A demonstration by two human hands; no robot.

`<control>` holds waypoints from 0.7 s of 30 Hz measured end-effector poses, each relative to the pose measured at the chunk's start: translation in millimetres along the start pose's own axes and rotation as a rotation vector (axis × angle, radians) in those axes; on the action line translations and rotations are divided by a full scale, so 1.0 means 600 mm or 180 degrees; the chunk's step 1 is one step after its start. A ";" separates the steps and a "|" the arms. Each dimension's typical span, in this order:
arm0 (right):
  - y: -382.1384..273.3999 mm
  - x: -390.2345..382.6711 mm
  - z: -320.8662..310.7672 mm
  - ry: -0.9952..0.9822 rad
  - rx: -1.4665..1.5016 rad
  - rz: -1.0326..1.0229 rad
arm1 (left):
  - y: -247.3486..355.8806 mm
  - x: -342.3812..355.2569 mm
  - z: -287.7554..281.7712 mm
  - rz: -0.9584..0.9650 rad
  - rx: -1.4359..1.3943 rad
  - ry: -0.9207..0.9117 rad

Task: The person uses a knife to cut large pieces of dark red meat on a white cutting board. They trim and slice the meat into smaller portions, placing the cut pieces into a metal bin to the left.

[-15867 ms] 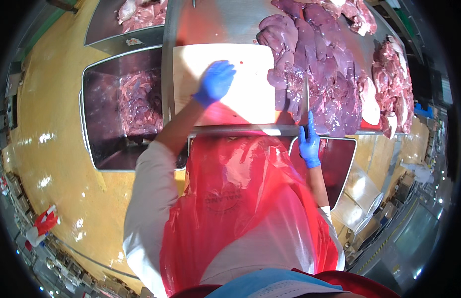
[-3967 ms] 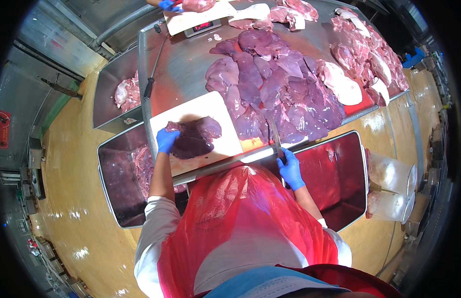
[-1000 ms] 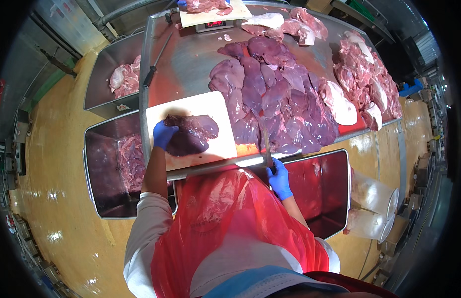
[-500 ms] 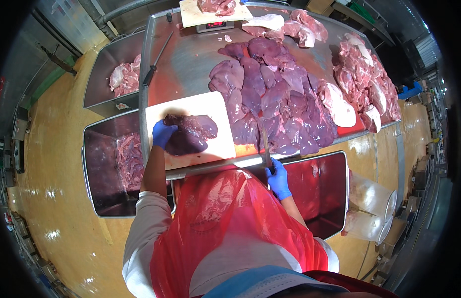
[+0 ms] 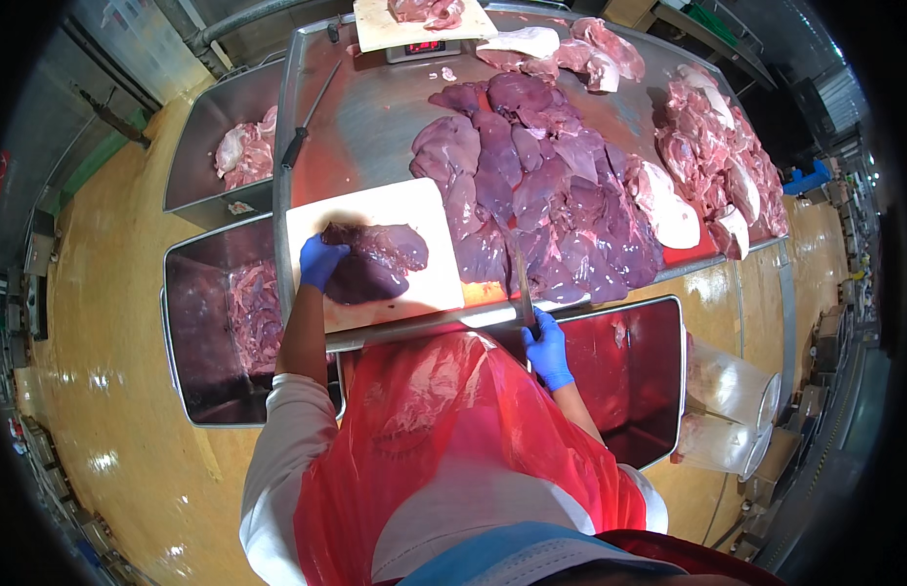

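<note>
A dark purple-red liver [image 5: 373,275] lies on a white cutting board [image 5: 439,283] at the table's front left. My left hand [image 5: 322,262], in a blue glove, grips its left edge, the fingertips partly hidden against the meat. In my right hand [image 5: 545,349], also gloved in blue, is a knife [image 5: 523,278] held by its handle at the table's front edge. Its long narrow blade points away from me, in front of a large pile of livers [image 5: 561,195]. The knife is apart from the liver on the board.
A sharpening steel [image 5: 309,115] lies along the steel table's left side. Farther back stands a scale [image 5: 424,52] with meat on a board. Pale meat cuts [image 5: 707,146] are heaped at right. Metal tubs stand left [image 5: 204,322] and right [image 5: 624,391] below the table.
</note>
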State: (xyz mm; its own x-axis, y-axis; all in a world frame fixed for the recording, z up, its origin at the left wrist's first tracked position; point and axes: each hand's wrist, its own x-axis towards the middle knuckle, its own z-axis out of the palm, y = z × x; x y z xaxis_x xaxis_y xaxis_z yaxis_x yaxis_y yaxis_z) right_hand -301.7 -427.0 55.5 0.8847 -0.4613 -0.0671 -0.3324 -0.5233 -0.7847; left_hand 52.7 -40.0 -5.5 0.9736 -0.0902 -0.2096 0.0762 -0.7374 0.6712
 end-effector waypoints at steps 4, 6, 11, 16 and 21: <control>0.006 0.000 0.000 0.0014 -0.0055 0.0064 | 0.034 -0.013 -0.010 -0.0179 -0.0086 -0.0078; 0.012 0.000 0.001 0.0011 -0.0069 0.0081 | 0.049 -0.022 -0.018 -0.0324 -0.0373 -0.0095; 0.005 0.001 -0.003 -0.0022 -0.0105 0.0087 | 0.048 -0.025 -0.018 -0.0260 -0.0403 -0.0074; -0.009 0.002 -0.001 -0.0055 -0.0141 0.0070 | 0.019 -0.011 -0.011 -0.0173 -0.0573 -0.0128; -0.005 0.005 0.015 -0.0014 -0.0166 0.0034 | 0.022 -0.011 -0.012 -0.0196 -0.0390 -0.0041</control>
State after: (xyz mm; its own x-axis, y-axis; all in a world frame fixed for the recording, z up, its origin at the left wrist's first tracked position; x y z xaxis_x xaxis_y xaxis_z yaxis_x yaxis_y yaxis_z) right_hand -295.1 -420.5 51.8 0.8824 -0.4640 -0.0782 -0.3584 -0.5550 -0.7507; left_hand 48.6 -44.2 10.2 0.9635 -0.0565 -0.2616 0.1621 -0.6546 0.7383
